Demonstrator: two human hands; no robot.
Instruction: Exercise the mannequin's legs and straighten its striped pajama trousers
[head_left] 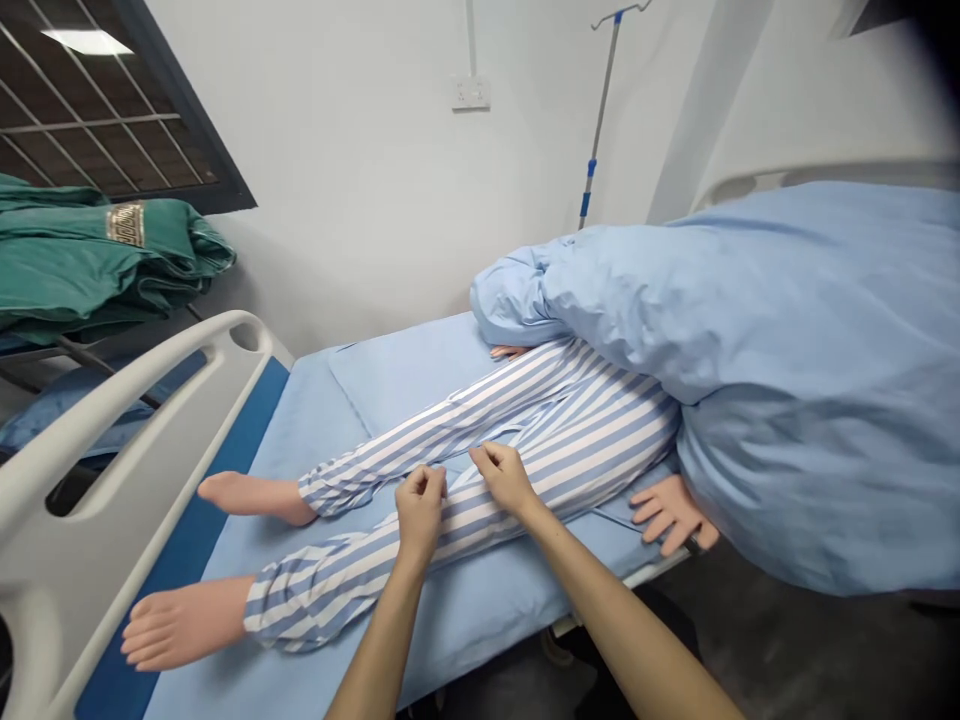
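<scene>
Evidently, in the head view, both of the person's own bare hands are over the striped trousers of a manikin lying along a bed. The left hand is over the manikin's nearer leg, its grip drawn nearly closed, with fingers bent inward and thumb alongside. The right hand is just beside it, farther up the same leg, its grip likewise curled, with thumb and forefinger close together. Whether either has hold of a fold of the fabric, or merely hovers above it, I cannot tell.

The trousers are white and blue, gathered at the ankles; the bare near foot and far foot lie toward the footboard, well apart from the hands. A bulky blue quilt covers the upper body on the right. From under it show the near manikin hand, fingers spread at the mattress edge, and some fingers of the far one.

Behind the bed, a drip stand rises near the wall, which has a socket plate; green cloth is heaped at the left below a barred window.
</scene>
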